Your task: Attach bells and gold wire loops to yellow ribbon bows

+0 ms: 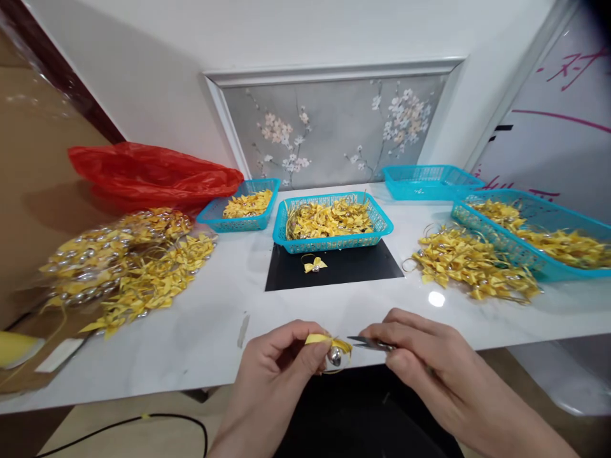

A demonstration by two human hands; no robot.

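My left hand pinches a yellow ribbon bow with a silver bell between thumb and fingers, at the table's front edge. A thin golden cord loops below the bell. In my right hand is a pair of small scissors, their pointed metal blades aimed left at the bow. The tips are close to the ribbon's right side; whether they touch it I cannot tell. My right fingers cover the handles. Beyond my hands, another yellow bow with a bell lies on a black mat.
A blue basket of bows stands on the mat's back part. Bows fill a left basket and right basket; another basket stands behind. Piles of bows lie left and right, near a red plastic bag.
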